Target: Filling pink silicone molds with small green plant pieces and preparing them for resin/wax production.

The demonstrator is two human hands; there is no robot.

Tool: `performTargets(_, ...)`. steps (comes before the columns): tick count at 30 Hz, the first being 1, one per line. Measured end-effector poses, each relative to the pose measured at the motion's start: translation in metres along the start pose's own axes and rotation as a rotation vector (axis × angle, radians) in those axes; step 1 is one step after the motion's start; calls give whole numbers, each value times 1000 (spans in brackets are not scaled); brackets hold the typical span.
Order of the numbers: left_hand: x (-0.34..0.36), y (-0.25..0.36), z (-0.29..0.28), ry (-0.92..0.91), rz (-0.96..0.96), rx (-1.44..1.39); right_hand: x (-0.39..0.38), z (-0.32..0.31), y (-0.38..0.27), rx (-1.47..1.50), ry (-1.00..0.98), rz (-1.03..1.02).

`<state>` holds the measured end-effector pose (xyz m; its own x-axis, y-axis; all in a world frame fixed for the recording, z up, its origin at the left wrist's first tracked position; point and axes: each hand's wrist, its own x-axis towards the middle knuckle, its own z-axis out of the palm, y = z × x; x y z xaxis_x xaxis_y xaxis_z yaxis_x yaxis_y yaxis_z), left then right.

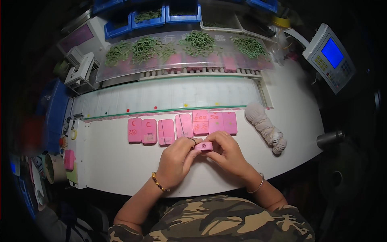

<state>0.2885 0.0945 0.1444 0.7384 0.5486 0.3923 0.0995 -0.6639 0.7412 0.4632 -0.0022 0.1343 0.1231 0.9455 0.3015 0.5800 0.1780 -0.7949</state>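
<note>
- At the near edge, camouflage clothing [209, 222] fills the lower view; both forearms reach up over the white table [117, 169]. Beaded bracelet [160, 182] on left wrist, plain bangle [258, 184] on right.
- Left hand [174, 160]: closed, thumb and fingers gripping one end of a pink block [204, 147].
- Right hand [229, 155]: closed on the other end of the same block, thumb below, fingers over. Block is off the table, narrow face up toward the head, a dark spot in that face. Spot too small to identify.
- Just beyond the hands: row of seven more pink blocks [166, 131], lying flat, side by side. Some bear red marks, two a dark lengthwise line.
- Progress, judged from this layout: handling of one block is under way, not finished; it is not set down. Row looks sorted and placed; whether those seven are done or waiting, cannot tell.
- Right of row, well apart from the hands: pale twisted yarn skein [265, 127], untouched.
- Farther: long white panel [169, 93] with green edge and coloured dots, then rollers [169, 74].
- Beyond: clear sheet [225, 52] bearing green tangled heaps [197, 42]; more pink shapes show through it.
- Farthest: blue bins [183, 19]; at right, keypad unit with lit blue screen [333, 53].
</note>
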Motion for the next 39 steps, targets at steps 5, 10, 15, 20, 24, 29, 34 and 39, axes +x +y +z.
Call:
performTargets(5,-2,-1,-3,-7,-146,-73,-4,5,-2,45,4,125)
performTargets(10,3,3,-21,84,-216,-203,-1,-6,-2,365,87,319)
performTargets(15,11,17,-25,-106,-201,-175,2,-11,-10,223,76,205)
performTargets(20,20,23,-27,-229,-74,81,3,-14,-23,67,17,52)
performTargets(24,21,15,-34,-445,-320,-262,0,-18,-22,235,-57,102)
performTargets(29,11,3,-30,-527,-340,-450,-3,-15,-26,582,-38,230)
performTargets(34,-6,10,-7,-40,-386,-845,2,-10,-23,953,144,378)
performTargets(39,-10,9,-2,93,-423,-934,9,-6,-33,1159,165,516)
